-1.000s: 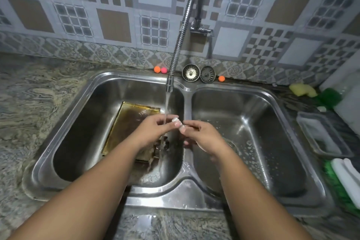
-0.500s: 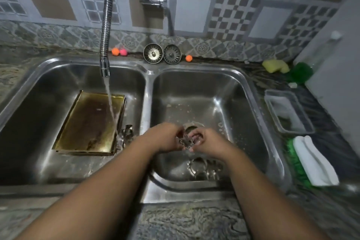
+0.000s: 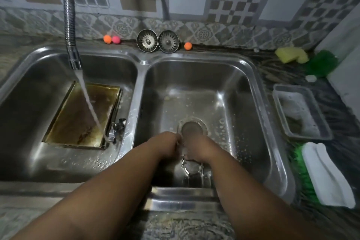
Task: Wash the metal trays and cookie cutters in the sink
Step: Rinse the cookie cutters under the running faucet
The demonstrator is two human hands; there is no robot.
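Note:
Both my hands are low in the right basin (image 3: 243, 87), close together in front of the drain (image 3: 192, 128). My left hand (image 3: 165, 143) and my right hand (image 3: 197, 147) have their fingers curled down around a small metal cookie cutter (image 3: 182, 151), of which only a glint shows between them. More cookie cutters (image 3: 192, 168) lie on the basin floor right below. In the left basin (image 3: 35, 76) lies a brown-stained metal tray (image 3: 78, 117), with another cutter (image 3: 117, 129) at its right edge. Water runs from the faucet (image 3: 73, 56) onto the tray.
Two sink strainers (image 3: 147, 40) (image 3: 168, 41) and small orange and pink balls (image 3: 112, 39) stand on the back ledge. On the right counter are a yellow sponge (image 3: 292, 55), a green scrubber (image 3: 321, 63), a clear plastic container (image 3: 303, 134) and a white cloth (image 3: 329, 177).
My hands carried the cutter from under the water stream into the right basin and have sunk lower, toward the cutters on its floor. The view shifted right.

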